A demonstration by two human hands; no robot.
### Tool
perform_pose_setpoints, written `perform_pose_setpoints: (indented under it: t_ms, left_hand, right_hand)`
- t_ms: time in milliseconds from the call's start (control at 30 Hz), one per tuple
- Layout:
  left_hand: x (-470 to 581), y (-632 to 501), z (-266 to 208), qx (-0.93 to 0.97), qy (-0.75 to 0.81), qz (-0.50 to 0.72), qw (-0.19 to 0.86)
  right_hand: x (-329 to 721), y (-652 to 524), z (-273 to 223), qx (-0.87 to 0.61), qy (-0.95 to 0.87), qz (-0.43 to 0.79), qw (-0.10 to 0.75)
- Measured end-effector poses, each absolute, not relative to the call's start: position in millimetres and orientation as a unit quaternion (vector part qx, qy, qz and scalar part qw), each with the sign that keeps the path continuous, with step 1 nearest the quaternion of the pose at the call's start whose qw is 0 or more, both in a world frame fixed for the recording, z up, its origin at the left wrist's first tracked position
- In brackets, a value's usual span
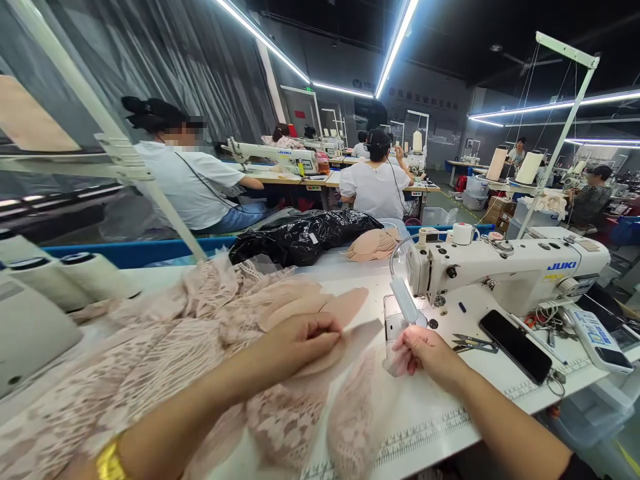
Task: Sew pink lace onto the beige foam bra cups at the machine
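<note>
My left hand [313, 340] is closed, its thumb and fingers pinched on a sheer beige fabric piece [365, 337] beside the sewing machine. Smooth beige oval pads [295, 307] lie just beyond that hand. My right hand [425, 350] pinches a bit of thin, pale pink see-through fabric [397, 360] in front of the machine's needle area. Between and below my hands hang pink lace cup-shaped pieces [353, 407], some reaching the table edge. The white JUKI sewing machine [500, 267] has its lamp lit over the needle plate [393, 327]; the needle itself is hard to make out.
Pink lace fabric [165, 353] is heaped along the left. Right of my right hand lie thread snips [475, 343] and a black phone [515, 347]. A black plastic bag [310, 237] and more beige pads [373, 245] sit behind. Co-workers [375, 177] sit at machines ahead.
</note>
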State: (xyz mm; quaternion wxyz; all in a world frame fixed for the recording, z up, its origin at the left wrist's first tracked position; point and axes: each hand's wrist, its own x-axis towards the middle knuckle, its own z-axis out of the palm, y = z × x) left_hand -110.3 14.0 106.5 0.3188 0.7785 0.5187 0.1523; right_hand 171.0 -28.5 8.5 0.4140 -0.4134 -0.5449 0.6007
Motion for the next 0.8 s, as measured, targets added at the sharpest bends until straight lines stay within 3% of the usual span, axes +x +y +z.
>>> perform_pose_setpoints:
  t_ms: [67,267,367,433,500,633,700,800]
  left_hand:
    - [-88.8,-8.3,108.5,0.776,0.483,0.104,0.391]
    - [-55.7,-23.4,105.7,0.801,0.487,0.112,0.330]
    - [-52.8,-17.5,114.8,0.831,0.393,0.111,0.378]
    - [-52.4,-12.2,121.1,0.847,0.344,0.074,0.399]
    - [-54.3,-6.4,124.4,0.855,0.341,0.065,0.386]
    - [-69.4,-1.0,119.0,0.876,0.375,0.183,0.241]
    - [-79.8,-5.1,110.5,0.902,0.342,0.244,0.095]
    - [-89.3,-18.6,91.3,0.933,0.271,0.224,-0.082]
  right_hand:
    - [170.6,-29.5,9.6,-0.411,-0.548,0.600,0.414]
    - [165.8,-46.7,22.0,-0.421,-0.580,0.557,0.418]
    - [166.4,-58.3,35.2,-0.418,-0.631,0.522,0.393]
    - [169.6,-64.1,46.7,-0.420,-0.677,0.470,0.379]
    - [173.1,-67.9,58.2,-0.428,-0.737,0.339,0.399]
    - [172.4,-70.3,68.7,-0.381,-0.803,-0.030,0.457]
    - [169.3,-67.4,61.9,-0.349,-0.807,-0.123,0.460]
    - [170.4,-54.4,37.6,-0.328,-0.832,-0.174,0.413]
